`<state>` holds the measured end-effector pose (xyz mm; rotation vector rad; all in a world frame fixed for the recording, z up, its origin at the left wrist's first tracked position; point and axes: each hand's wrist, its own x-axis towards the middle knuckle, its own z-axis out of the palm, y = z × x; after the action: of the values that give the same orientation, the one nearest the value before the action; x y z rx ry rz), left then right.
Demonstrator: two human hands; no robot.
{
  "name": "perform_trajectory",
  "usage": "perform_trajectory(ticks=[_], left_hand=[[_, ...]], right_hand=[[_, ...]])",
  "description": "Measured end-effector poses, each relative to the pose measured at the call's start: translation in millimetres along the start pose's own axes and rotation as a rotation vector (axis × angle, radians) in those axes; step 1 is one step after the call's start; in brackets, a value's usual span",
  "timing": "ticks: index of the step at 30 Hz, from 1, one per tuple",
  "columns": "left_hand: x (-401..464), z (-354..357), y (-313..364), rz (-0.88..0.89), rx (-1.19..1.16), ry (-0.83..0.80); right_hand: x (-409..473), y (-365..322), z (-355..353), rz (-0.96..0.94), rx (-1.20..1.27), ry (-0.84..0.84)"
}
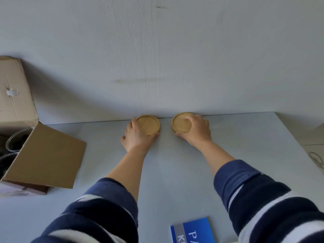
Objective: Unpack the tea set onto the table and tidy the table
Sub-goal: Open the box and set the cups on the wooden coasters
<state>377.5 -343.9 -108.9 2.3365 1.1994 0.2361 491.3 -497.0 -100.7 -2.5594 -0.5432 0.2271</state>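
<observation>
Two round wooden coasters lie side by side at the far edge of the grey table [175,172], against the wall. My left hand [135,135] grips the left coaster [149,124] by its near-left rim, fingers curled round it. My right hand [198,130] holds the right coaster [181,122] from its right side, fingers resting on top and thumb at the near rim. Both coasters look flat on the table.
An open cardboard box [43,153] stands at the left, its flap folded toward the table's middle; clear glass rims [12,142] show inside. A blue booklet [192,230] lies at the near edge. The table's right edge [298,142] runs diagonally, with a cord [317,159] beyond it.
</observation>
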Motion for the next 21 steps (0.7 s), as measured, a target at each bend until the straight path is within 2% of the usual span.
perform_trajectory(ticks=[3,7,12,16,21], left_hand=[[-17,-4,-3,0.024,-0.048,0.094],[-61,-3,-14,-0.008,-0.076,0.161],[-114,6,-31,-0.058,-0.017,0.077],[-120,5,-35,-0.075,0.038,0.014],[-116,-2,-34,-0.065,0.073,-0.063]], right_hand=[[-16,1,-7,-0.013,-0.025,0.061],[-55,11,-7,0.065,0.027,0.099],[-105,33,3,0.132,-0.015,0.087],[-118,41,9,0.076,-0.078,0.080],[-115,39,5,0.110,-0.101,-0.060]])
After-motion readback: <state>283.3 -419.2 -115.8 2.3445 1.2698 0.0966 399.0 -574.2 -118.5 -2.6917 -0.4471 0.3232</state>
